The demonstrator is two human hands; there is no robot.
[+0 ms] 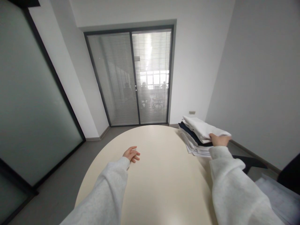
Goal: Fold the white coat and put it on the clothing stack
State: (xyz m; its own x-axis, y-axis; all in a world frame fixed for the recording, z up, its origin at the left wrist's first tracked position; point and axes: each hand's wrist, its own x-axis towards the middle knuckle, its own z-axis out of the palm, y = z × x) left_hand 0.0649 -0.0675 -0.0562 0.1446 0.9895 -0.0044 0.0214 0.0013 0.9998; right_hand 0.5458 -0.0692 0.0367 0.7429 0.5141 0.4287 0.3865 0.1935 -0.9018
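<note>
At the far right of the round table lies a stack of folded cloth: a white folded cloth (200, 125) on top, a dark navy folded cloth (191, 133) under it, and more white folded cloth (195, 149) below. My right hand (219, 140) grips the near right edge of the top white cloth, thumb above and the other fingers hidden beneath. Left of the stack, my left hand (132, 154) is over the tabletop with its fingers loosely apart, holding nothing.
The cream round table (161, 184) stretches out before me. Black chair parts (252, 162) and a pale, blurred flat item (278, 195) are at the lower right. Beyond stand a glass door with blinds (152, 78), white walls and a frosted glass panel (30, 103) on the left.
</note>
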